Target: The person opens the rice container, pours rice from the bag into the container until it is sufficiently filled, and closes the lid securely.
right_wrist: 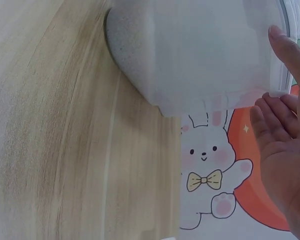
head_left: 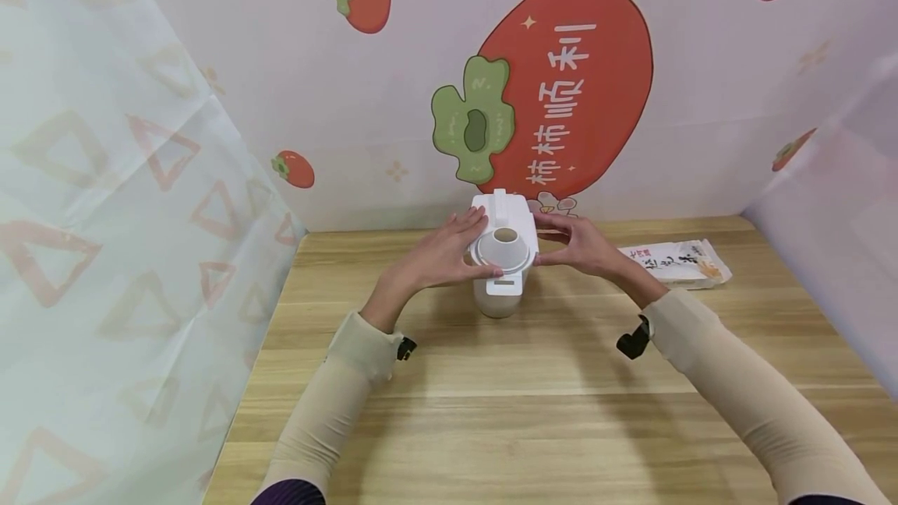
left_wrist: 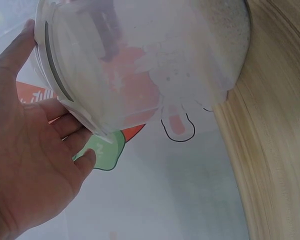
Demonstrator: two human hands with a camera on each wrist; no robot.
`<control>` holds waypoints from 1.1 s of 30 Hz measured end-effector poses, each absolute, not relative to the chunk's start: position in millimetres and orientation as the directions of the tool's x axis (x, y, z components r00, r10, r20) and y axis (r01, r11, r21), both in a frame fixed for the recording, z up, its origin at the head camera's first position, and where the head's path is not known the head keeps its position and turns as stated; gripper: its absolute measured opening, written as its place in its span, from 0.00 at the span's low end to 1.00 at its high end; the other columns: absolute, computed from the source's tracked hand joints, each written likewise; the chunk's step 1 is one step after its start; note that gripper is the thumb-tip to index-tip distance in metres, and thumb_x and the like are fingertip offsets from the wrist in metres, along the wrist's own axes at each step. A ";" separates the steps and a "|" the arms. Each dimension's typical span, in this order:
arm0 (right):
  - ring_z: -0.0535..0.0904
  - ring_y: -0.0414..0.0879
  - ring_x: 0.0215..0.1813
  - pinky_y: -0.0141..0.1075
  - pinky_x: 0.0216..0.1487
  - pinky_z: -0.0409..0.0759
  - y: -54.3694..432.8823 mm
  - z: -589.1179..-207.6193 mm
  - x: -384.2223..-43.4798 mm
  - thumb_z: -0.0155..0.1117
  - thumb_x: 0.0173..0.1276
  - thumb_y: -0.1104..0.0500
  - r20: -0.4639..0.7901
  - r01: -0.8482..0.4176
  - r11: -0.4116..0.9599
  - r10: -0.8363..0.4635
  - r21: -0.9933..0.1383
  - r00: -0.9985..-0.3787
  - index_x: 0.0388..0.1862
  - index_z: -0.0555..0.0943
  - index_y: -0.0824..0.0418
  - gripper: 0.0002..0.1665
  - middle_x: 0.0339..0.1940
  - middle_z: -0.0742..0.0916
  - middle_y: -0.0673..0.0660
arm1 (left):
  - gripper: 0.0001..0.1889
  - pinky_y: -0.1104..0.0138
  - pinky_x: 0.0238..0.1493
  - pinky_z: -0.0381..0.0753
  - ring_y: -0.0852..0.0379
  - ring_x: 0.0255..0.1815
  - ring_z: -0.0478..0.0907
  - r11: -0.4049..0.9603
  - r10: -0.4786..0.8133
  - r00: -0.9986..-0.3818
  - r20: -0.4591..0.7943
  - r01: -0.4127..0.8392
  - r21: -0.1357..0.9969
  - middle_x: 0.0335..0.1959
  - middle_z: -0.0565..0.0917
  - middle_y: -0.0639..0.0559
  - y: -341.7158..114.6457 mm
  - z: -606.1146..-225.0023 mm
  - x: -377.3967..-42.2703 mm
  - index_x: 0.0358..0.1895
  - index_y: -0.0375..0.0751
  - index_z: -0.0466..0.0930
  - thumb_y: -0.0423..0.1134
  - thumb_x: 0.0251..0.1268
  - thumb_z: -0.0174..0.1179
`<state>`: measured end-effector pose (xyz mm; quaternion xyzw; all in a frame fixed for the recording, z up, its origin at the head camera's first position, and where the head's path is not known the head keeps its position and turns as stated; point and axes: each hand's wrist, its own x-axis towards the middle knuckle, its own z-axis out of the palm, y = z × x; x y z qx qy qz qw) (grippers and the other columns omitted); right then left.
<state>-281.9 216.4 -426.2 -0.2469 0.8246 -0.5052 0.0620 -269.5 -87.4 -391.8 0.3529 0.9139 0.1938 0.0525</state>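
Observation:
A tall translucent storage container (left_wrist: 155, 60) stands on the wooden table, with pale grains in its bottom. On top is a white lid (head_left: 519, 213) with a raised cone-shaped cup (head_left: 503, 249) near its front. My left hand (head_left: 449, 249) lies over the lid's left side, fingers stretched across the top and thumb along the front rim. From the other side, my right hand (head_left: 578, 246) touches the lid's edge, its thumb near the front and its fingers farther back. In the right wrist view the thumb rests against the container's upper rim.
A flat white printed packet (head_left: 677, 263) lies on the table (head_left: 491, 419) to the right. Behind the container rises a wall covering (head_left: 379, 115) printed with persimmons and a rabbit. Patterned sheets (head_left: 105, 201) close off both sides.

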 end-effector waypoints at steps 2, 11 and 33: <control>0.76 0.65 0.74 0.50 0.71 0.77 217.3 -427.1 -283.6 0.83 0.61 0.65 0.157 -0.358 0.366 -0.477 -0.859 -0.865 0.80 0.69 0.68 0.50 0.77 0.77 0.67 | 0.57 0.59 0.87 0.37 0.54 0.89 0.39 0.677 0.663 -0.747 0.042 0.623 0.391 0.88 0.48 0.46 -87.6 -392.5 -269.7 0.86 0.39 0.49 0.72 0.67 0.63; 0.80 0.65 0.70 0.52 0.71 0.76 217.1 -423.9 -288.0 0.84 0.58 0.65 0.204 -0.434 0.419 -0.490 -0.797 -0.848 0.76 0.73 0.70 0.48 0.72 0.81 0.68 | 0.57 0.60 0.87 0.36 0.55 0.89 0.39 0.687 0.655 -0.755 0.026 0.610 0.395 0.89 0.47 0.47 -87.4 -392.4 -268.5 0.86 0.39 0.50 0.72 0.67 0.62; 0.81 0.65 0.64 0.64 0.65 0.80 228.0 -395.6 -294.4 0.86 0.55 0.55 0.184 -0.586 0.622 -0.589 -0.519 -0.787 0.75 0.75 0.68 0.50 0.64 0.84 0.68 | 0.56 0.59 0.87 0.39 0.53 0.89 0.41 0.701 0.651 -0.759 0.014 0.607 0.375 0.88 0.50 0.46 -81.4 -385.6 -267.0 0.86 0.37 0.52 0.71 0.67 0.63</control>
